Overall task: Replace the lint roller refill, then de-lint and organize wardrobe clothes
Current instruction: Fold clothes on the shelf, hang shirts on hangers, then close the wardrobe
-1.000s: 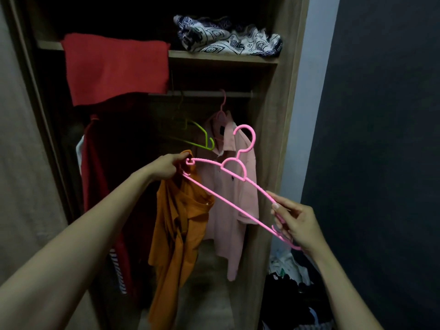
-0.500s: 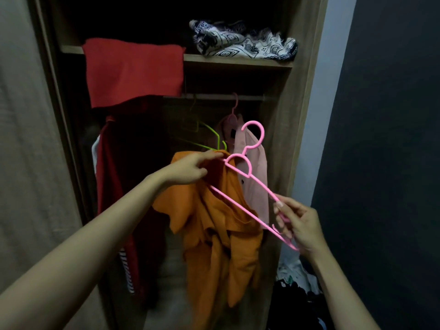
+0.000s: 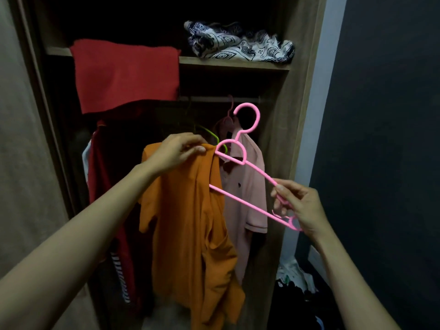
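We see two bare forearms reaching forward from the bottom corners, well apart from each other. The left hand [image 3: 177, 151] is raised at chest height, its fingers and thumb pinching the top of an orange shirt [image 3: 188, 222] near the collar. The right hand [image 3: 301, 206] sits lower and to the right, with thumb and curled fingers clamped on one end of a pink plastic hanger [image 3: 242, 201].

The hanger is tilted, with its round hook pointing up and its held end dipping down to the right. Its other end disappears inside the neck of the orange shirt, which hangs crumpled and uneven, one short sleeve sticking out on the left.

Just behind, a pale pink polo shirt [image 3: 247, 186] hangs from the rail [image 3: 214, 99] of an open wooden wardrobe [image 3: 292, 115], beside a green hanger [image 3: 214, 135]. A dark red garment [image 3: 107, 163] hangs further left. On the shelf [image 3: 233, 64] above, a red cloth [image 3: 126, 75] drapes over the edge, and a crumpled black-and-white patterned cloth [image 3: 240, 44] lies to its right.
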The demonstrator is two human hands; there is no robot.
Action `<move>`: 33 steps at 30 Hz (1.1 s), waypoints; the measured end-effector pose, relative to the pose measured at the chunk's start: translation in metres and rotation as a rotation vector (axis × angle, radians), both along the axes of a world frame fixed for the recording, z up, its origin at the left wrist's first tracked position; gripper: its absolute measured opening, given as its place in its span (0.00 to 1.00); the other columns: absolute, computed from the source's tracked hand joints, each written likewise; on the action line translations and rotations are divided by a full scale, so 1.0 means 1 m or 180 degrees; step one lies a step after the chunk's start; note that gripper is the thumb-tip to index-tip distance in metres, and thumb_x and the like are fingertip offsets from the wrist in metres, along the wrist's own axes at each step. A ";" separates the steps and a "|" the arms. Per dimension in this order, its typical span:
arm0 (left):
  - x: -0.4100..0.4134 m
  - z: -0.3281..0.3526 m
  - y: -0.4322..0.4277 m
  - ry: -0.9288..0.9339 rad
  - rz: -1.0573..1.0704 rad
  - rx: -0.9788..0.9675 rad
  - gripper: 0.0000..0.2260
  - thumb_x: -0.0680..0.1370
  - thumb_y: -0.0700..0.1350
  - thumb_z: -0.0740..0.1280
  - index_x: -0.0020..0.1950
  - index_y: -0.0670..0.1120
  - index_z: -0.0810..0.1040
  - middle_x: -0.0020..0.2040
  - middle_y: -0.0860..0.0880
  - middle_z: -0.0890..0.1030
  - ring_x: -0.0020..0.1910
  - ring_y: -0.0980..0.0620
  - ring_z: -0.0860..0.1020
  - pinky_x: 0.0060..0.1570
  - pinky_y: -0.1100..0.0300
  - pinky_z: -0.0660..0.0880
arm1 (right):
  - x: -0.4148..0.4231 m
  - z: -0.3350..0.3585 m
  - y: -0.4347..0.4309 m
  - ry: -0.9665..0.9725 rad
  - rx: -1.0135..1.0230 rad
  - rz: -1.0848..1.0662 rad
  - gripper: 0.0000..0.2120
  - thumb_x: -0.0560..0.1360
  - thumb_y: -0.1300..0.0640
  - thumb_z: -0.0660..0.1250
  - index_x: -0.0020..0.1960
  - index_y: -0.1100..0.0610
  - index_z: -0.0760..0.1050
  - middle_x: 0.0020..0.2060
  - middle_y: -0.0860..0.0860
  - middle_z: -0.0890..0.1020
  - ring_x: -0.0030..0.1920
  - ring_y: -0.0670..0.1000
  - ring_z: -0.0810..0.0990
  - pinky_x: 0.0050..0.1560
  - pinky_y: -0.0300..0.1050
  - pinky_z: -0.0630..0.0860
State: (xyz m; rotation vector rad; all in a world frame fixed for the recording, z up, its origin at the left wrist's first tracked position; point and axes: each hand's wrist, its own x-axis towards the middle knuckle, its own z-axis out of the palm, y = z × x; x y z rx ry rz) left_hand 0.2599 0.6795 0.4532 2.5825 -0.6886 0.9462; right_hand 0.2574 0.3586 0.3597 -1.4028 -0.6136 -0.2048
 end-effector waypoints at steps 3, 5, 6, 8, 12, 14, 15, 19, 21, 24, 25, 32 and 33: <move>0.002 0.000 0.012 -0.0127 0.0206 -0.0105 0.11 0.79 0.46 0.66 0.58 0.44 0.80 0.53 0.46 0.81 0.53 0.49 0.79 0.52 0.59 0.72 | 0.009 0.004 0.017 -0.0506 -0.0591 -0.0858 0.10 0.75 0.59 0.67 0.55 0.51 0.80 0.45 0.48 0.85 0.47 0.47 0.83 0.52 0.47 0.80; 0.002 0.001 0.021 -0.0180 0.0254 -0.0146 0.10 0.78 0.46 0.67 0.58 0.44 0.81 0.52 0.46 0.81 0.52 0.49 0.79 0.51 0.58 0.72 | 0.014 -0.001 0.034 -0.1064 -0.0938 -0.1527 0.15 0.77 0.54 0.66 0.63 0.52 0.76 0.58 0.47 0.79 0.59 0.46 0.78 0.59 0.54 0.77; 0.002 0.001 0.026 -0.0219 0.0270 -0.0170 0.10 0.78 0.46 0.67 0.57 0.44 0.81 0.51 0.46 0.81 0.51 0.49 0.79 0.50 0.58 0.72 | 0.015 -0.007 0.044 -0.1434 -0.1103 -0.1986 0.18 0.78 0.53 0.64 0.67 0.53 0.73 0.64 0.48 0.74 0.64 0.48 0.74 0.61 0.56 0.75; 0.001 0.001 0.035 -0.0297 0.0290 -0.0261 0.09 0.78 0.46 0.67 0.56 0.45 0.81 0.49 0.46 0.81 0.49 0.49 0.79 0.48 0.57 0.72 | 0.010 -0.021 0.065 -0.2256 -0.1276 -0.2889 0.23 0.77 0.54 0.64 0.71 0.56 0.67 0.69 0.52 0.67 0.68 0.54 0.68 0.65 0.60 0.70; -0.001 0.001 0.051 -0.0419 0.0338 -0.0473 0.08 0.79 0.48 0.66 0.55 0.48 0.81 0.47 0.47 0.82 0.47 0.50 0.79 0.49 0.51 0.74 | -0.005 -0.058 0.122 -0.3029 -0.1128 -0.2082 0.16 0.77 0.59 0.65 0.64 0.61 0.74 0.62 0.55 0.74 0.64 0.52 0.73 0.62 0.52 0.73; -0.004 0.001 0.056 -0.0456 0.0303 -0.0537 0.09 0.78 0.49 0.66 0.55 0.48 0.81 0.47 0.48 0.82 0.47 0.50 0.79 0.49 0.52 0.74 | -0.003 -0.073 0.145 -0.2755 -0.1375 -0.1398 0.17 0.77 0.56 0.66 0.64 0.60 0.74 0.61 0.54 0.76 0.63 0.50 0.74 0.62 0.50 0.74; -0.005 0.002 0.058 -0.0455 0.0286 -0.0564 0.10 0.78 0.50 0.65 0.55 0.48 0.81 0.47 0.48 0.82 0.47 0.50 0.79 0.49 0.52 0.74 | 0.000 -0.078 0.153 -0.2562 -0.1616 -0.1209 0.19 0.77 0.53 0.65 0.66 0.59 0.72 0.63 0.53 0.75 0.64 0.50 0.73 0.64 0.50 0.73; -0.011 0.006 0.068 -0.0503 0.0217 -0.0633 0.09 0.79 0.49 0.66 0.55 0.49 0.82 0.47 0.51 0.82 0.48 0.55 0.79 0.50 0.60 0.72 | 0.018 -0.089 0.169 -0.2170 -0.2506 -0.1016 0.29 0.78 0.42 0.61 0.74 0.53 0.62 0.70 0.50 0.70 0.70 0.49 0.67 0.72 0.50 0.61; -0.014 0.009 0.074 -0.0527 0.0204 -0.0697 0.08 0.79 0.48 0.66 0.54 0.49 0.82 0.44 0.55 0.81 0.46 0.60 0.78 0.47 0.67 0.70 | 0.029 -0.091 0.170 -0.2036 -0.2811 -0.1054 0.29 0.78 0.41 0.60 0.75 0.52 0.60 0.69 0.49 0.71 0.69 0.49 0.70 0.71 0.53 0.60; -0.020 0.011 0.083 -0.0521 0.0187 -0.0723 0.09 0.79 0.49 0.66 0.55 0.48 0.82 0.45 0.55 0.82 0.47 0.60 0.78 0.48 0.66 0.72 | 0.041 -0.089 0.167 -0.2067 -0.3013 -0.1168 0.24 0.78 0.43 0.61 0.70 0.52 0.68 0.62 0.50 0.78 0.63 0.51 0.75 0.70 0.55 0.60; -0.022 0.012 0.086 -0.0518 0.0200 -0.0709 0.09 0.79 0.49 0.66 0.56 0.49 0.82 0.47 0.53 0.82 0.47 0.58 0.79 0.48 0.64 0.72 | 0.045 -0.088 0.165 -0.2257 -0.3002 -0.1301 0.19 0.77 0.45 0.62 0.64 0.53 0.73 0.58 0.51 0.81 0.60 0.52 0.78 0.68 0.55 0.61; -0.030 -0.003 0.133 -0.0539 0.0393 -0.0937 0.08 0.78 0.45 0.68 0.54 0.58 0.80 0.47 0.56 0.82 0.48 0.59 0.79 0.52 0.60 0.73 | 0.053 -0.068 0.115 -0.2832 -0.2323 -0.2631 0.13 0.75 0.46 0.62 0.45 0.54 0.80 0.44 0.50 0.83 0.57 0.52 0.75 0.68 0.58 0.55; -0.032 -0.005 0.137 -0.0563 0.0387 -0.0929 0.10 0.78 0.46 0.68 0.53 0.61 0.79 0.45 0.58 0.81 0.46 0.61 0.78 0.51 0.62 0.72 | 0.052 -0.062 0.106 -0.2870 -0.2284 -0.2779 0.12 0.75 0.46 0.63 0.44 0.53 0.80 0.43 0.49 0.83 0.58 0.53 0.75 0.68 0.60 0.55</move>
